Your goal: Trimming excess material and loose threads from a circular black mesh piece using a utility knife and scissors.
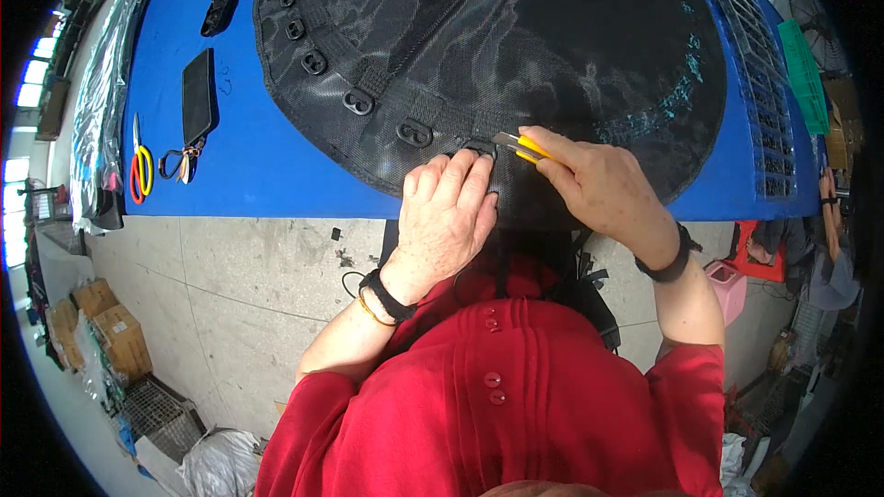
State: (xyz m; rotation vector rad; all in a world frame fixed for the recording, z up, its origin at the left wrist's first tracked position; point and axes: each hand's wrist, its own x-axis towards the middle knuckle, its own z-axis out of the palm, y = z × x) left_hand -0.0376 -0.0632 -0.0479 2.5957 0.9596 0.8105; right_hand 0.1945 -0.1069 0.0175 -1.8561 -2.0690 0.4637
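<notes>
A large round sheet of black mesh fabric point(552, 55) lies over the table, its near edge toward me. Along its curved band runs a row of black oval plastic clips point(414, 133), each with two holes. My left hand point(448, 207) is closed, fingers together, pressing on a black plastic piece point(479, 145) at the band; the fingertips partly cover it. My right hand point(603, 184) grips a yellow utility knife point(532, 147). The knife's blade points left and sits close to that piece; whether it touches is unclear.
On the blue tabletop point(175, 28), left, lie red-and-yellow-handled scissors point(140, 170), a black phone-like case point(199, 97) with keys point(188, 164), and a black plastic part point(220, 9). Clear plastic wrapping point(110, 83) lines the left side; a wire rack point(764, 83) is at right. Another person's arm point(829, 212) shows far right.
</notes>
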